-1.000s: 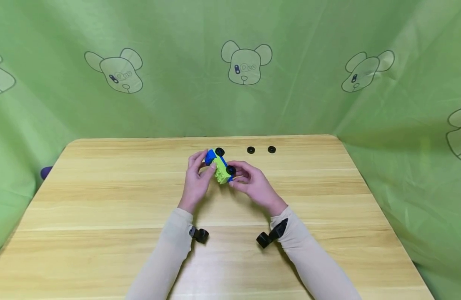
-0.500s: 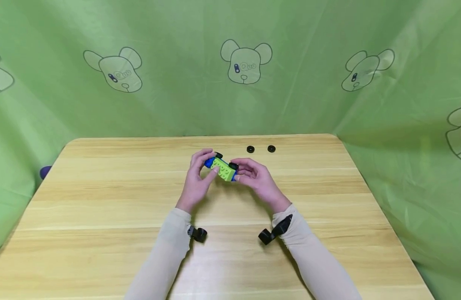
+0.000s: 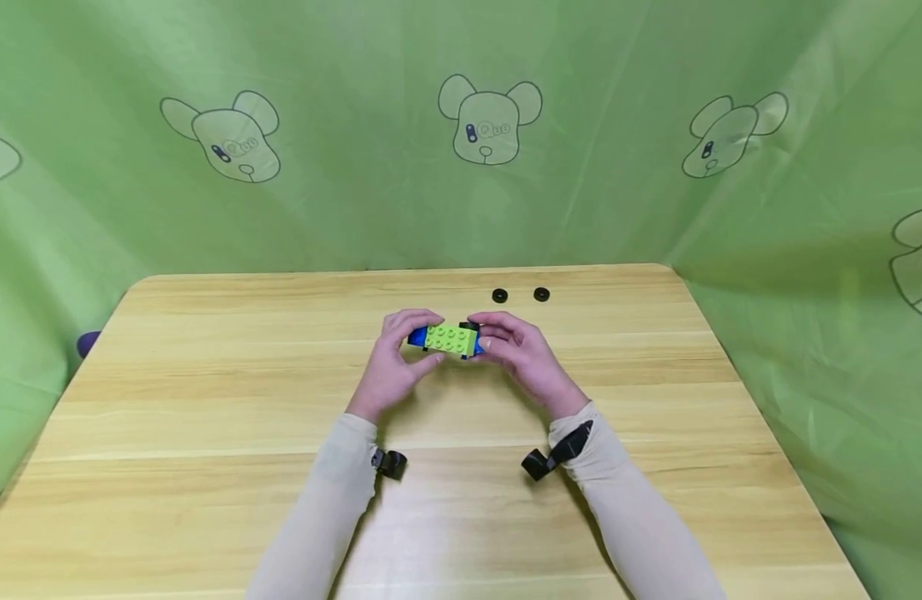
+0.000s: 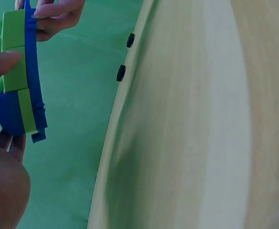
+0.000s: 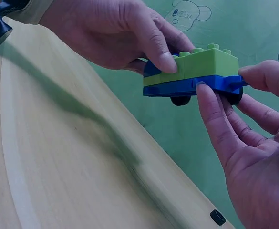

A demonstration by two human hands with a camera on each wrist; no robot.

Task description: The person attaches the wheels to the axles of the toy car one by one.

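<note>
Held above the table between both hands is a toy brick car (image 3: 449, 339), with lime-green studded bricks on a blue base. My left hand (image 3: 391, 364) grips its blue front end and green side, the thumb (image 5: 166, 64) lying along the bricks. At the other end my right hand (image 3: 527, 358) pinches the blue base between fingers and thumb. Black wheels (image 5: 180, 101) show under the far side in the right wrist view. The left wrist view has the car (image 4: 16, 71) on end, its blue base facing right.
Two loose black wheels (image 3: 499, 295) lie near the far edge of the wooden table (image 3: 206, 375). A green curtain (image 3: 341, 208) with printed bear heads hangs behind and beside it. Something purple (image 3: 87, 343) sticks out past the left edge.
The car has turned from a slant to nearly level, its studs now facing the head camera and its wheels mostly hidden. Both hands keep their hold, and the left fingers shift along it.
</note>
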